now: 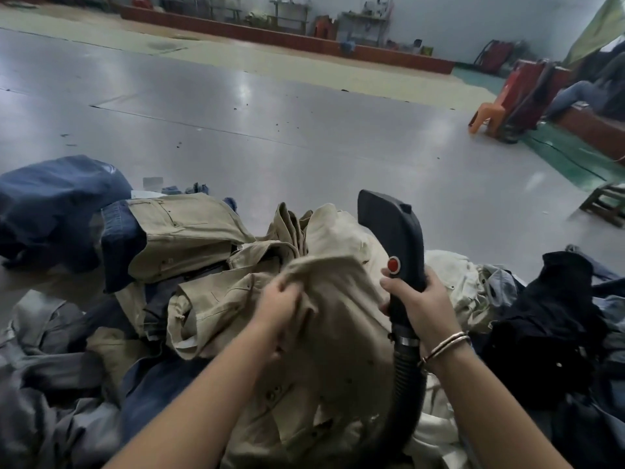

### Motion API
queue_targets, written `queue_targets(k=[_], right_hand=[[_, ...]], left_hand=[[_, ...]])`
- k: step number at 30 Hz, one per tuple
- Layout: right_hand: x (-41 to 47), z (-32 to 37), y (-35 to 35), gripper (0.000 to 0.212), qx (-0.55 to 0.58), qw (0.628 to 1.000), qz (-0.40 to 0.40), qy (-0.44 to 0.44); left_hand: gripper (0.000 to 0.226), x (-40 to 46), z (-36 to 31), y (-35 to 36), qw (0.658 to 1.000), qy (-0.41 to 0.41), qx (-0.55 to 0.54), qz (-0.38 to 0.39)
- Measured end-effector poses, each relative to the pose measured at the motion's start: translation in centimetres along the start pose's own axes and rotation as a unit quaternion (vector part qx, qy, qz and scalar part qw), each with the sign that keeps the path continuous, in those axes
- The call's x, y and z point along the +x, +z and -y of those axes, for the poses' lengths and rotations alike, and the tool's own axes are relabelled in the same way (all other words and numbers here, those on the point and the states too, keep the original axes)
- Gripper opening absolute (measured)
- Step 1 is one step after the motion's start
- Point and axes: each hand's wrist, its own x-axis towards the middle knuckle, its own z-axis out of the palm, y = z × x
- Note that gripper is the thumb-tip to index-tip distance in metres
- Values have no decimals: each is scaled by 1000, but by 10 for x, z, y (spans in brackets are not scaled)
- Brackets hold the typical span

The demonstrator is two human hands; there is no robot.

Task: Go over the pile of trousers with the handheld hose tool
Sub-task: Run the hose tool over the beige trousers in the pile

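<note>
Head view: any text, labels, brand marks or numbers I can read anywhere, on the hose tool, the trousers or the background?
None readable.
Hose tool: red button, no lettering visible.
Khaki trousers: no legible tag.
White slip behind the pile: blank or too blurred.
Background items along the far wall: too small and blurred.

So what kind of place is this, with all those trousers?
Probably a clothing workshop or factory floor. A big pile of trousers lies in front, the right hand grips a black hose tool with a red button, and work tables line the far wall across a wide bare floor.
</note>
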Motion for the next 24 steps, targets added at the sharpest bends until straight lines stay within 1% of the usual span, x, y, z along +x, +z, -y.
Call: queue_targets(k=[1, 2, 3, 4, 5, 6, 7, 9, 10, 11, 12, 13, 14, 15, 16, 17, 18, 20, 22, 24], right_hand=[[-2, -1, -4, 19, -9, 1000, -4, 1], [-6, -3, -9, 19, -15, 1000, -8, 5], [-9, -7, -14, 19, -17, 1000, -11, 12], [-13, -12, -18, 20, -20, 999, -14, 23], [-17, -19, -21, 20, -23, 999, -15, 37], [-21, -26, -23, 20, -25, 998, -15, 52], [-24, -33, -24, 19, -24, 997, -12, 71], [-28, -50, -24, 15, -10, 993, 1, 120], [-29, -58, -23, 14, -10, 990, 9, 144], [-31, -67, -21, 13, -18, 987, 16, 160], [-32, -75, -19, 13, -29, 985, 20, 170], [-34, -80, -18, 12, -38, 984, 20, 173], [-35, -83, -16, 11, -44, 984, 18, 172], [-34, -86, -15, 11, -45, 984, 16, 171], [-33, -86, -15, 11, -42, 985, 12, 169], [-32, -85, -15, 13, -35, 986, 5, 163], [-30, -84, -17, 15, -34, 988, -3, 152], [-27, -82, -22, 19, -79, 990, -22, 115], [-29, -78, -27, 21, -115, 989, -24, 92], [-33, -73, -29, 25, -76, 993, -20, 93]], left_hand=[[30, 12, 4, -11, 997, -33, 5, -74], [44, 23, 13, -22, 990, -72, 22, -122], [60, 31, 27, -34, 981, -122, 63, -137], [73, 34, 39, -47, 967, -169, 140, -126], [79, 32, 52, -57, 947, -196, 229, -112], [78, 27, 66, -61, 926, -196, 303, -107], [73, 19, 78, -61, 909, -177, 359, -112], [58, -1, 100, -52, 882, -97, 447, -113], [51, -9, 107, -43, 873, -48, 476, -98], [46, -16, 111, -32, 872, -3, 483, -78], [45, -21, 113, -20, 888, 24, 455, -62], [50, -25, 111, -8, 916, 23, 398, -43], [62, -28, 109, 3, 938, 6, 345, -30], [77, -27, 108, 12, 948, -7, 319, -18], [88, -25, 108, 18, 944, -21, 330, -7], [89, -23, 109, 21, 938, -33, 346, -3], [79, -20, 107, 21, 939, -47, 341, -16], [48, -13, 98, 17, 957, -80, 273, -53], [31, -8, 75, 15, 973, -90, 201, -74], [21, -7, 41, 16, 989, -82, 114, -40]])
